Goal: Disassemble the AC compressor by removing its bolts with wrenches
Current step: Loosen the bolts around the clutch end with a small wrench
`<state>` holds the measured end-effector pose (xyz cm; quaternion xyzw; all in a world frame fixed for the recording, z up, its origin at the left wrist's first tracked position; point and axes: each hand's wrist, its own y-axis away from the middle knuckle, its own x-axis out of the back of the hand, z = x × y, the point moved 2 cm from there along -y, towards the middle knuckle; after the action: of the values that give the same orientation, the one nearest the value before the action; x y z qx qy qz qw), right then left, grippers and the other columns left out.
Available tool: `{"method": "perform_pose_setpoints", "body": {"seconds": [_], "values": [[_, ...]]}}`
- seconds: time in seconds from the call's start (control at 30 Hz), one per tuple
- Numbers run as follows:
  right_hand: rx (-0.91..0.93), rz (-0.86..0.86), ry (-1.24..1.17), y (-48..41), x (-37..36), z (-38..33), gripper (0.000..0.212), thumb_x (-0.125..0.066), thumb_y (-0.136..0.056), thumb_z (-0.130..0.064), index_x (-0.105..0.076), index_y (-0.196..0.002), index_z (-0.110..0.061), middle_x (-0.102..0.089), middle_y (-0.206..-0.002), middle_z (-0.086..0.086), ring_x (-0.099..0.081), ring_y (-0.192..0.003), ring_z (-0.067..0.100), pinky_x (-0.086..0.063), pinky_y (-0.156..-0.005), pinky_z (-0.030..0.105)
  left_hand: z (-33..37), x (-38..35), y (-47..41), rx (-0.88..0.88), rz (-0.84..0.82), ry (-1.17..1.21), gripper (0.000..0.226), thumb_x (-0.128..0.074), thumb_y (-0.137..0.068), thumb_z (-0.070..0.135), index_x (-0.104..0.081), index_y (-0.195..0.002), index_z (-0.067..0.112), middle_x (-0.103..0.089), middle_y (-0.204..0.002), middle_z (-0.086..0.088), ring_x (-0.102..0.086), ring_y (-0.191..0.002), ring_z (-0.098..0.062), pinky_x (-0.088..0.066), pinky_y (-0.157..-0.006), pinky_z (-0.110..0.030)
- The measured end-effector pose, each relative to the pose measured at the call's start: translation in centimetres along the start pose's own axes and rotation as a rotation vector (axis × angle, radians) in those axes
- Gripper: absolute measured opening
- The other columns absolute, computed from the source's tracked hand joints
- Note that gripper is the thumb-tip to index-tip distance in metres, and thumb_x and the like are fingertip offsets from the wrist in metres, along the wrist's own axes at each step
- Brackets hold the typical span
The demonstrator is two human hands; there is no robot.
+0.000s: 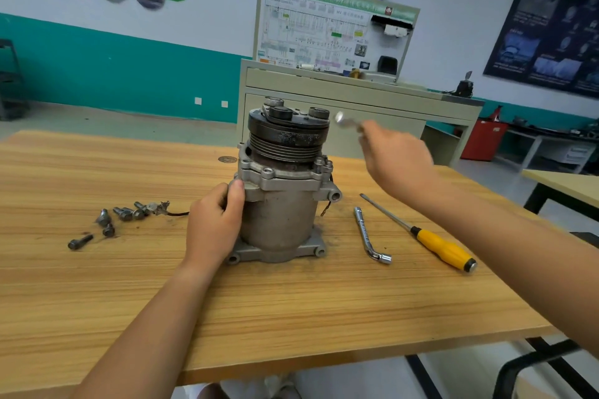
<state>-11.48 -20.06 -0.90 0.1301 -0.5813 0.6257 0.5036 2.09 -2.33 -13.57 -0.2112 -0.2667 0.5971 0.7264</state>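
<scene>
While the AC compressor stands upright mid-worktop, the left hand grips its housing at 9 o'clock, fingers curled round the casing. The right hand, raised at 3 o'clock of the pulley, pinches a small wrench, blurred, its head just beside the pulley top. The next bolt probably wants the wrench seated fully before any pull, with the left hand bracing against twist. Freed bolts belong with the loose bolts at 9 o'clock.

Bare left hand, bare right hand, bare forearms
</scene>
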Motion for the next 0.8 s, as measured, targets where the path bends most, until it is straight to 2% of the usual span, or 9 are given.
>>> {"method": "perform_pose_setpoints", "body": {"seconds": [0.03,0.1,0.27,0.4,0.53,0.63,0.7,0.8], "values": [[-0.059,0.04,-0.106,0.5,0.9,0.4,0.026,-0.035,-0.099,-0.019,-0.045,-0.121,-0.008,-0.051,-0.071,0.003,-0.048,-0.061,0.025,-0.037,-0.056,0.033,0.0,0.0,0.0,0.002,-0.001,0.004,0.059,-0.03,-0.08,0.059,-0.036,-0.059,0.004,-0.034,-0.052,-0.004,-0.034,-0.052,-0.017,-0.028,-0.051,-0.036],[-0.077,0.035,-0.198,1.4,2.5,0.7,0.026,-0.035,-0.099,-0.021,-0.047,-0.119,-0.009,-0.046,-0.063,0.002,-0.045,-0.057,0.025,-0.032,-0.052,0.03,0.1,0.0,0.0,0.002,-0.005,0.014,0.056,-0.03,-0.081,0.059,-0.036,-0.058,0.008,-0.034,-0.052,-0.004,-0.034,-0.052,-0.017,-0.028,-0.051,-0.036],[-0.007,-0.17,-0.038,3.5,4.1,-0.8,0.024,-0.035,-0.098,-0.02,-0.05,-0.118,-0.019,-0.038,-0.06,-0.003,-0.035,-0.051,0.015,-0.022,-0.043,0.024,0.1,0.0,0.1,0.002,-0.005,0.013,0.055,-0.03,-0.081,0.059,-0.035,-0.058,0.009,-0.033,-0.052,-0.001,-0.032,-0.052,-0.015,-0.025,-0.052,-0.033],[0.008,-0.257,0.045,3.2,3.9,-2.3,0.025,-0.038,-0.095,-0.014,-0.048,-0.117,-0.019,-0.036,-0.063,-0.001,-0.04,-0.061,0.02,-0.024,-0.044,0.025,0.4,0.1,0.2,0.01,-0.002,0.023,0.05,-0.031,-0.08,0.059,-0.033,-0.056,0.015,-0.032,-0.051,0.003,-0.03,-0.05,-0.009,-0.024,-0.051,-0.032],[0.095,-0.297,0.21,2.9,4.6,-3.9,0.028,-0.041,-0.09,-0.004,-0.046,-0.116,-0.011,-0.029,-0.058,0.0,-0.026,-0.047,0.015,-0.02,-0.04,0.025,0.5,0.1,0.2,0.006,-0.005,0.029,0.048,-0.03,-0.08,0.058,-0.032,-0.056,0.017,-0.031,-0.051,0.004,-0.028,-0.049,-0.007,-0.023,-0.051,-0.031],[0.168,-0.36,0.298,2.3,5.6,-5.1,0.023,-0.044,-0.088,0.0,-0.051,-0.109,-0.007,-0.027,-0.058,0.0,-0.029,-0.048,0.017,-0.027,-0.042,0.027,0.4,0.0,0.3,0.014,-0.005,0.04,0.048,-0.031,-0.08,0.059,-0.033,-0.056,0.016,-0.031,-0.051,0.004,-0.028,-0.049,-0.007,-0.023,-0.051,-0.031],[0.194,-0.38,0.332,1.8,5.8,-5.2,0.02,-0.044,-0.088,-0.001,-0.053,-0.105,-0.008,-0.029,-0.059,0.001,-0.031,-0.05,0.017,-0.031,-0.046,0.028,0.3,0.0,0.3,0.024,0.0,0.045,0.048,-0.031,-0.08,0.059,-0.032,-0.057,0.016,-0.03,-0.051,0.004,-0.028,-0.049,-0.008,-0.023,-0.052,-0.031],[0.218,-0.39,0.353,1.4,5.7,-4.5,0.016,-0.042,-0.091,-0.01,-0.052,-0.104,-0.011,-0.033,-0.059,0.0,-0.031,-0.047,0.014,-0.025,-0.04,0.025,0.3,0.0,0.2,0.023,-0.005,0.035,0.049,-0.031,-0.08,0.059,-0.031,-0.056,0.017,-0.029,-0.051,0.006,-0.028,-0.049,-0.007,-0.022,-0.051,-0.031]]}}
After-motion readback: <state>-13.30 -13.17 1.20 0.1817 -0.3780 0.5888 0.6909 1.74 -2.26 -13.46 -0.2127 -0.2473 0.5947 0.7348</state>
